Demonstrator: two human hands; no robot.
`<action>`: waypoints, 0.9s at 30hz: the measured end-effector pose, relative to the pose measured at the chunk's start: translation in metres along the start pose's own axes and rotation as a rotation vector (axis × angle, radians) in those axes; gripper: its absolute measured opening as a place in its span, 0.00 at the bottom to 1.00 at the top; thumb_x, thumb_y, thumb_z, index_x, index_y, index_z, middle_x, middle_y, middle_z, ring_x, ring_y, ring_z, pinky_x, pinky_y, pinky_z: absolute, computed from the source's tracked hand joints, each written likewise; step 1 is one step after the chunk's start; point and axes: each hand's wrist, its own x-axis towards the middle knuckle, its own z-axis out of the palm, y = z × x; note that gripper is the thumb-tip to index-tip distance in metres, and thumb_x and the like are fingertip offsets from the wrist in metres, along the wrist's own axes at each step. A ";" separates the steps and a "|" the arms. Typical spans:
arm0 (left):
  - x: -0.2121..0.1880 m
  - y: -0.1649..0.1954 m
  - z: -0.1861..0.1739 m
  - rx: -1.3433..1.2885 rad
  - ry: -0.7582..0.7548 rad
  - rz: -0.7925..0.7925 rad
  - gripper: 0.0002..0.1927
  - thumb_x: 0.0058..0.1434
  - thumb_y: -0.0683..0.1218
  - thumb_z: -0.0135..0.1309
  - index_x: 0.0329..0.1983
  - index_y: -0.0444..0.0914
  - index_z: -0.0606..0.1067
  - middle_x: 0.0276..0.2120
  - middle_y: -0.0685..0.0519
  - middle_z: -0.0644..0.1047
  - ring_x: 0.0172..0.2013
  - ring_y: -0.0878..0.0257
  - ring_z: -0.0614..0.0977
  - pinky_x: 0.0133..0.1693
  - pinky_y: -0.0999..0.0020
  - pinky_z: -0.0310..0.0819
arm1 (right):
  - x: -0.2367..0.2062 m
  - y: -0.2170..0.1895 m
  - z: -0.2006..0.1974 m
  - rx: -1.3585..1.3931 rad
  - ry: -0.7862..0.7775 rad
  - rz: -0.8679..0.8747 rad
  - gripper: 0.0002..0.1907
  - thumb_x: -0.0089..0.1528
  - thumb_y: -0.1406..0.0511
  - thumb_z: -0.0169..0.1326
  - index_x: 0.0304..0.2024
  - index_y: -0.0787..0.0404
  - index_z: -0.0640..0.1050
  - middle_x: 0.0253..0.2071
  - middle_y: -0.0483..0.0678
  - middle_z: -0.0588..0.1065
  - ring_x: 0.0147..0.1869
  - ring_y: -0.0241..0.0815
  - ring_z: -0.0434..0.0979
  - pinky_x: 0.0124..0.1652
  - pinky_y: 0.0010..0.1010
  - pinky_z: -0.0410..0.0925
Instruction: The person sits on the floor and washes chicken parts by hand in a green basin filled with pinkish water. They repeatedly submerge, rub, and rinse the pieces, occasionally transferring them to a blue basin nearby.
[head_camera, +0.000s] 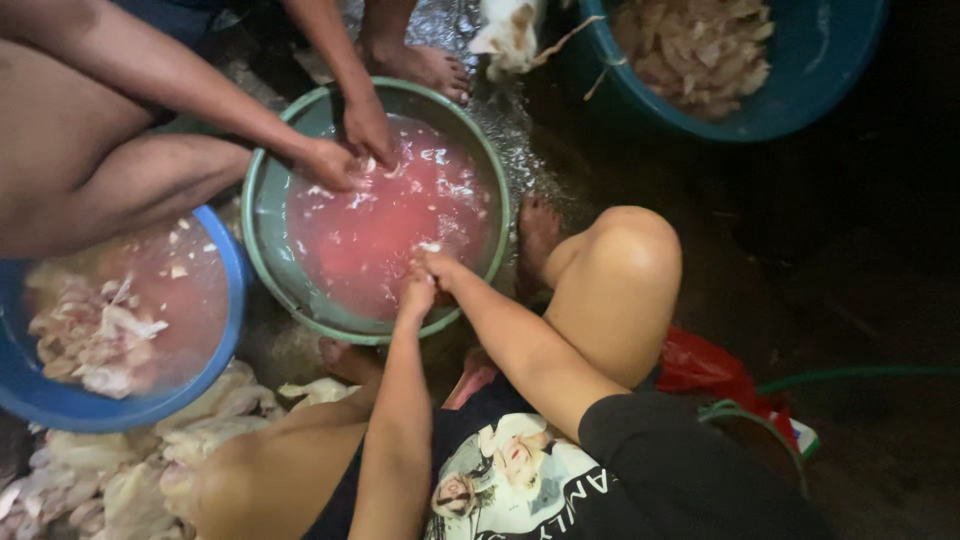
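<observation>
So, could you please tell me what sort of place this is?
Probably an informal poultry-washing spot on a wet floor: hands work in a green basin of pinkish water, beside blue tubs of raw chicken and a hose.

A wet floor (520, 150) used as a poultry-washing spot, perhaps a home yard or market back area, is shown. Raw chicken pieces (90, 335) are soaked in a blue basin (235, 270); pink water is held in a green basin (262, 240). More chicken (700, 45) is kept in a blue tub (800, 110), plucked carcasses (200, 420) are piled at the floor's lower left edge, and a green hose (860, 374) is laid at the right.
</observation>
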 end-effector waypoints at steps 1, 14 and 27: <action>0.002 0.001 0.002 0.108 0.044 0.160 0.30 0.71 0.59 0.35 0.44 0.29 0.77 0.34 0.30 0.77 0.35 0.34 0.79 0.38 0.43 0.71 | 0.002 -0.003 -0.001 0.032 0.128 0.009 0.11 0.65 0.60 0.57 0.38 0.61 0.76 0.32 0.51 0.76 0.34 0.46 0.78 0.32 0.40 0.74; 0.010 -0.001 0.012 -0.066 0.092 0.009 0.31 0.72 0.59 0.33 0.38 0.30 0.77 0.35 0.32 0.79 0.42 0.37 0.83 0.44 0.46 0.74 | 0.006 -0.005 -0.010 -0.081 0.205 -0.249 0.09 0.68 0.64 0.53 0.49 0.58 0.75 0.44 0.48 0.78 0.44 0.41 0.78 0.42 0.34 0.72; 0.019 0.003 0.027 -0.082 0.021 -0.050 0.36 0.74 0.60 0.25 0.40 0.29 0.77 0.37 0.31 0.79 0.44 0.35 0.81 0.47 0.45 0.72 | 0.012 -0.010 -0.017 -0.076 0.339 -0.259 0.06 0.60 0.69 0.64 0.36 0.65 0.79 0.31 0.46 0.79 0.31 0.38 0.78 0.30 0.34 0.72</action>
